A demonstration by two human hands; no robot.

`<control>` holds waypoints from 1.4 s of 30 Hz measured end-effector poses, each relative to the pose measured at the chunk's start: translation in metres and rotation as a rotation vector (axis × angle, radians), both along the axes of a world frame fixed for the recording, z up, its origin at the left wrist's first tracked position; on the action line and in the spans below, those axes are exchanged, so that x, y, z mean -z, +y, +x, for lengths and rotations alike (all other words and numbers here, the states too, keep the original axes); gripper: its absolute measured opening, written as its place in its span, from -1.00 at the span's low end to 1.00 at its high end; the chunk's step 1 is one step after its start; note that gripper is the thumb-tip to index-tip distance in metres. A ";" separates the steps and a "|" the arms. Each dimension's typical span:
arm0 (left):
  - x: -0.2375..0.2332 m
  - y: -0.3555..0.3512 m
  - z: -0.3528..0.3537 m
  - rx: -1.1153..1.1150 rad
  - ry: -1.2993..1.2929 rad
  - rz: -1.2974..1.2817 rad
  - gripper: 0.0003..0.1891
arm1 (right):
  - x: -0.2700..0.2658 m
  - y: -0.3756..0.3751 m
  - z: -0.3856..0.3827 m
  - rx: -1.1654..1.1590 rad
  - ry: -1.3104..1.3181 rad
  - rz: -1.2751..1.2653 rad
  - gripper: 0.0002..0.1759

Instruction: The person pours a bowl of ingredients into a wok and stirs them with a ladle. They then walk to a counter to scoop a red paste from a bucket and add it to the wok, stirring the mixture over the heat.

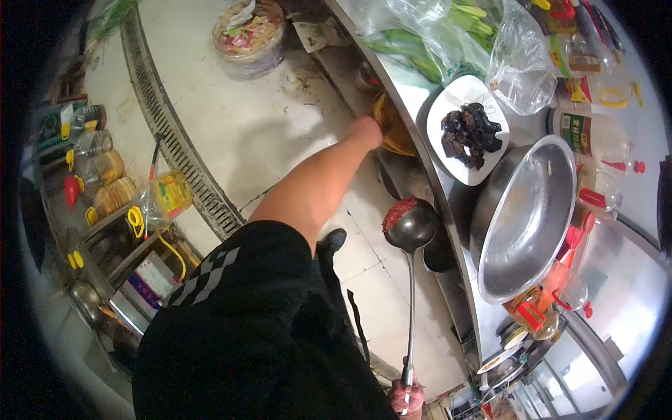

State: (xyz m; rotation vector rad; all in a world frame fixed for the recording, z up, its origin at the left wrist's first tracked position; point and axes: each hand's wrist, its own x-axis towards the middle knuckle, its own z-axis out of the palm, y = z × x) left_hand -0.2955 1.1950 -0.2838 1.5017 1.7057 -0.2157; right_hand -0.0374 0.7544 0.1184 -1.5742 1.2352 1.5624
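Observation:
My left hand (365, 130) reaches out on a bare arm to a yellow-orange bowl (393, 133) on a shelf under the steel counter (420, 91). It touches the bowl's rim, and its fingers are hidden there. My right hand (408, 395), at the bottom edge, grips the long handle of a steel ladle (410, 231). The ladle's bowl hangs over the floor beside the counter edge and has red paste on its rim.
On the counter are a white plate of dark mushrooms (467, 131), a large steel bowl (525, 217), bags of greens (434, 35) and oil and sauce bottles (591, 136). A floor drain grate (168, 133), a scrap bin (248, 31) and a bottle rack (91, 168) lie to the left.

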 end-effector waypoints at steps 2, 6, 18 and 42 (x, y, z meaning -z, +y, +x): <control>-0.042 -0.038 -0.029 -0.343 -0.194 0.057 -0.54 | 0.004 0.005 0.003 -0.078 0.071 0.228 -0.62; 0.028 -0.162 -0.112 -0.310 -0.060 0.114 -0.52 | 0.015 0.018 0.029 -0.281 0.218 0.593 -0.16; -0.119 -0.827 -0.124 -0.996 0.440 -0.012 -0.64 | 0.013 0.078 -0.005 -1.314 0.547 0.884 -0.16; -0.140 -1.376 0.557 -2.306 0.461 -0.197 -0.73 | -0.076 -0.817 -0.114 -2.481 1.997 2.227 -0.21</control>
